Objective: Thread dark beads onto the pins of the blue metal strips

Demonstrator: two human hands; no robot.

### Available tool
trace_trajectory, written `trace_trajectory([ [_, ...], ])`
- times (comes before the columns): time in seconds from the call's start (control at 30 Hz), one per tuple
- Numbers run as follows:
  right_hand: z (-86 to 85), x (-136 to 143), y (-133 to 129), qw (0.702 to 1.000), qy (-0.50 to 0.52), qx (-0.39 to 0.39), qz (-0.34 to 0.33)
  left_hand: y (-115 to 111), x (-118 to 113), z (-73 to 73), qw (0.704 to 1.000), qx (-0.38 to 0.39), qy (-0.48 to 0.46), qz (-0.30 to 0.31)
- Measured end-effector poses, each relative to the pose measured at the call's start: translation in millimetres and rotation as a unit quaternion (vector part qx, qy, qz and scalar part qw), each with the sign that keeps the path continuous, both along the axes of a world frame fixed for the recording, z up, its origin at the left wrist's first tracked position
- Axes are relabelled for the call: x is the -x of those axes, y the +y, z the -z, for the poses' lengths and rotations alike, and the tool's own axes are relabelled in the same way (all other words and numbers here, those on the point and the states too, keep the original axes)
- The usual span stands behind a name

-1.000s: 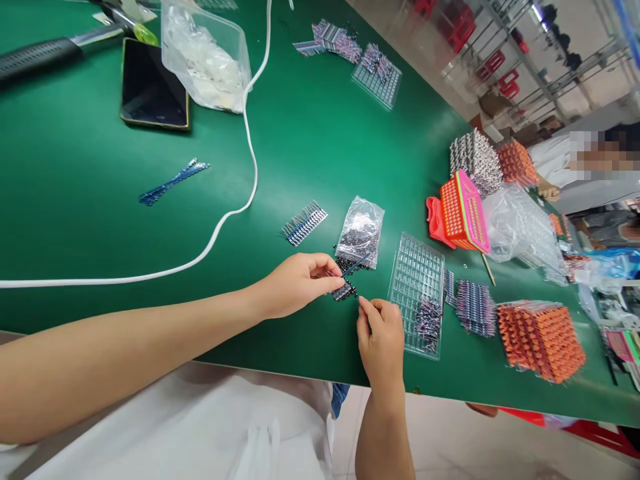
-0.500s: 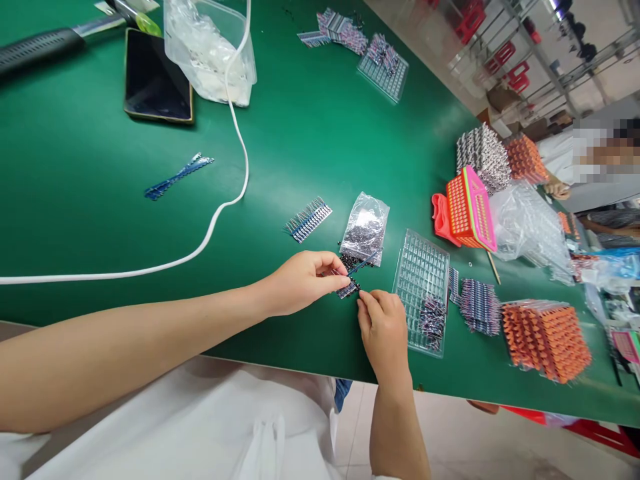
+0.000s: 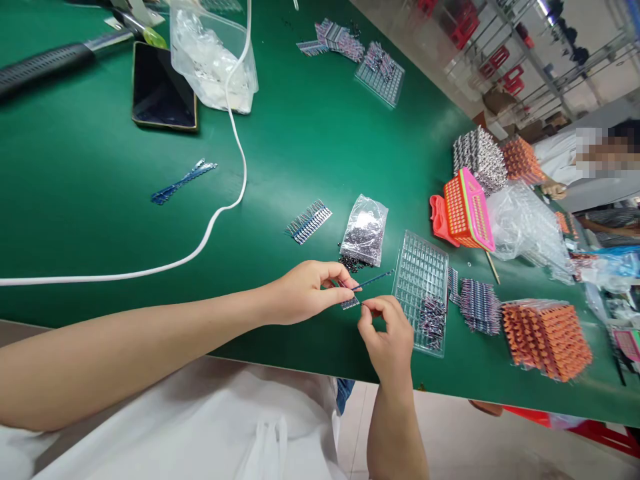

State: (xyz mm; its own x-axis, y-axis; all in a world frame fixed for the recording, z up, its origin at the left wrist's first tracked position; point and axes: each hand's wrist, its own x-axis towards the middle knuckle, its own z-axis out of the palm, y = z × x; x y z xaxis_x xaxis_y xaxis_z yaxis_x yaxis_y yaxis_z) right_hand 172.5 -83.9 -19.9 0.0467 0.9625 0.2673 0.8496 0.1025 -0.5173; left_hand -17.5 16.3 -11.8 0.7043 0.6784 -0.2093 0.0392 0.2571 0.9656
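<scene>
My left hand (image 3: 317, 288) is closed, its thumb and fingers pinching a thin blue strip (image 3: 374, 279) with small light-coloured parts along it. One end of the strip sticks out to the right, close to the clear compartment tray (image 3: 423, 263). Just right of it, my right hand (image 3: 387, 330) is pinched at the small parts under the strip; what lies between its fingertips is too small to name. Loose black beads (image 3: 355, 264) lie above my left fingers, by the mouth of a clear plastic bag (image 3: 366, 233) of dark beads. Another strip with wire pins (image 3: 310, 221) rests to the upper left.
A white cable (image 3: 217, 217) curves across the green table. Left are a phone (image 3: 165, 87), a hammer (image 3: 50, 67), a plastic tub (image 3: 243, 80) and blue strips (image 3: 184, 181). Right are a basket (image 3: 463, 210), orange stacks (image 3: 547, 340) and bundled strips (image 3: 480, 307). A person sits beyond.
Both hands have shifted slightly down and to the right, away from the loose beads. The held strip now reaches further right, and my right fingers curl more. The view has moved a little.
</scene>
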Motion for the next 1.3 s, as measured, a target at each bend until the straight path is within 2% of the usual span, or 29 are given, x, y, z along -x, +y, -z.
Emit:
trace_trajectory([
  [0.1,-8.6,8,-6,0.998,0.054,-0.034,0.023,-5,3,-4.0,0.998,-0.048,-0.01,0.025],
  [0.17,-8.3,13,-7,0.995,0.059,-0.067,0.038,-8,3,-5.3,0.998,-0.057,-0.018,0.033],
  [0.3,1.4,17,-3,0.99,0.049,-0.12,0.055,-13,1,-3.5,0.999,-0.029,-0.037,0.014],
  [0.43,8.4,18,0,0.988,0.051,-0.135,0.046,-15,-1,-2.1,0.999,-0.016,-0.031,-0.01],
  [0.73,13.2,17,-3,0.982,0.053,-0.176,0.049,-18,-2,-3.9,0.999,0.004,-0.049,-0.01],
  [1.03,12.0,19,-5,0.98,0.067,-0.182,0.052,-19,-5,-2.1,0.994,0.074,-0.081,-0.018],
  [1.17,12.5,19,-6,0.98,0.068,-0.18,0.05,-19,-4,-2.5,0.995,0.051,-0.082,-0.013],
  [1.3,13.0,19,-6,0.981,0.062,-0.177,0.059,-20,-2,-1.8,0.997,-0.018,-0.076,-0.001],
])
